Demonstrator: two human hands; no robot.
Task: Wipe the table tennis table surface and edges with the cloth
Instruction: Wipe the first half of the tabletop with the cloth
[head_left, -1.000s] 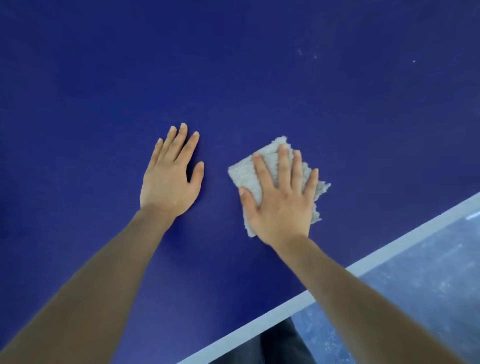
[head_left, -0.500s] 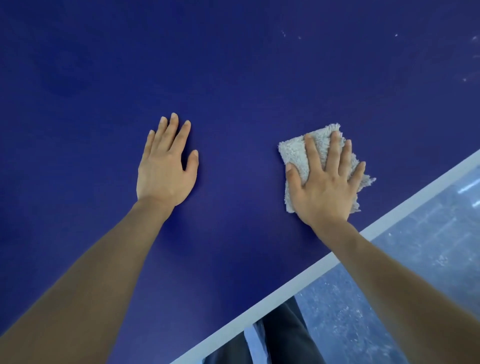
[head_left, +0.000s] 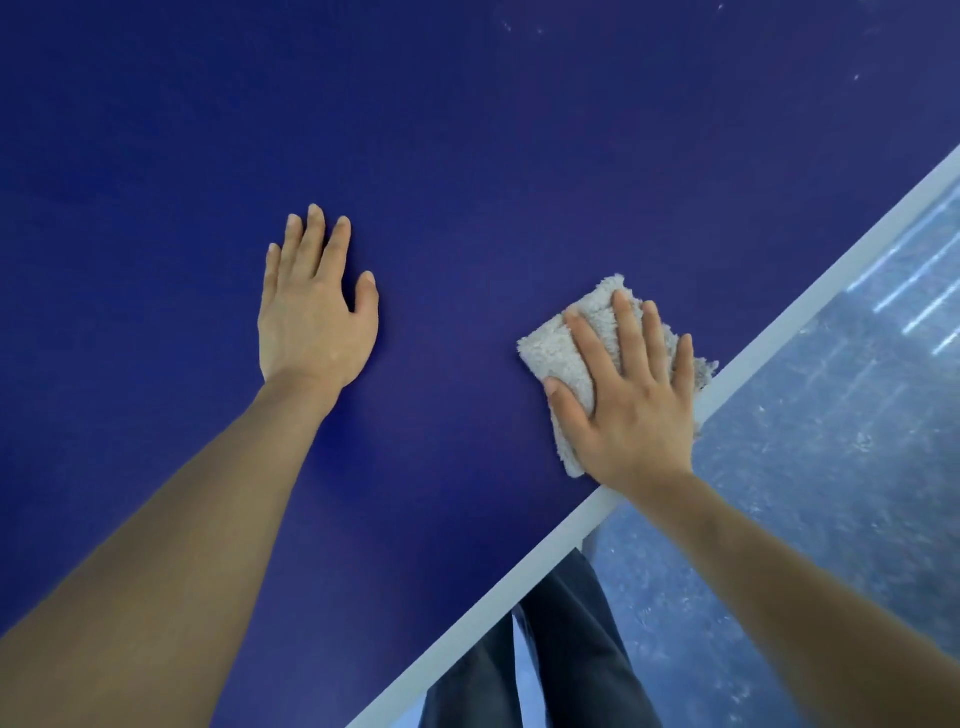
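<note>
The dark blue table tennis table (head_left: 467, 156) fills most of the view. Its white edge line (head_left: 810, 296) runs diagonally from lower middle to upper right. A folded, fluffy beige cloth (head_left: 561, 353) lies on the blue surface right beside that white edge. My right hand (head_left: 628, 405) presses flat on the cloth with straight, spread fingers and covers most of it. My left hand (head_left: 311, 306) rests flat on the bare table surface, well to the left of the cloth, fingers straight.
Beyond the table edge at lower right lies a speckled blue-grey floor (head_left: 831, 467). My dark trousers (head_left: 561, 649) show below the edge at bottom centre. A few pale specks (head_left: 519, 27) dot the far table surface.
My right hand has slid the cloth to the right, from the middle of the surface up against the white edge line. The left hand has stayed flat in place.
</note>
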